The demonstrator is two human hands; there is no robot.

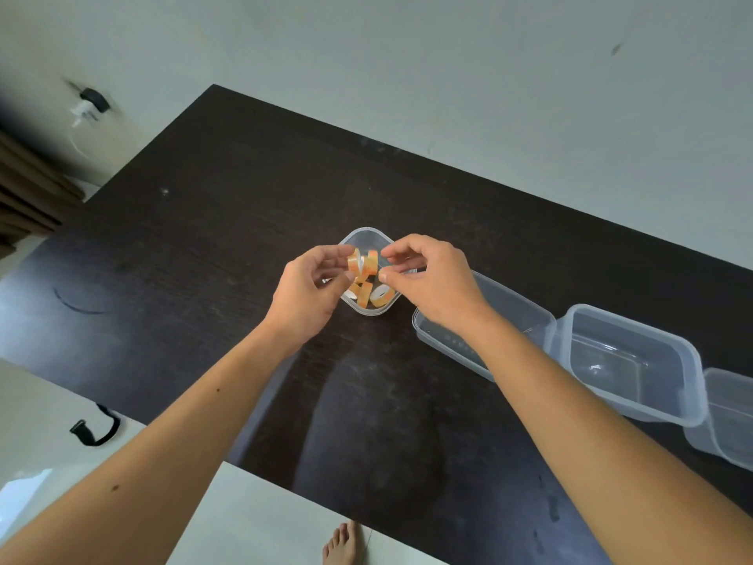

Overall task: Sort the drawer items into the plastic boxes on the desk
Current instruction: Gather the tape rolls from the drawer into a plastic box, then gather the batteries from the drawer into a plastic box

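Note:
A small square clear plastic box (366, 235) stands on the dark desk (228, 222) and holds several small orange tape rolls (382, 296). Both hands hover over it. My left hand (311, 289) pinches one orange tape roll (353, 261) between thumb and fingertips. Just to its right my right hand (432, 279) has curled fingers at another orange roll (371, 263); whether it grips that roll I cannot tell. The drawer is out of view.
Three larger clear plastic boxes stand in a row to the right: one (525, 311) partly under my right forearm, a second (635, 360), a third (729, 418) at the frame edge. A bare foot (344, 544) shows below the desk's near edge. A black strap (95, 430) lies on the floor at left.

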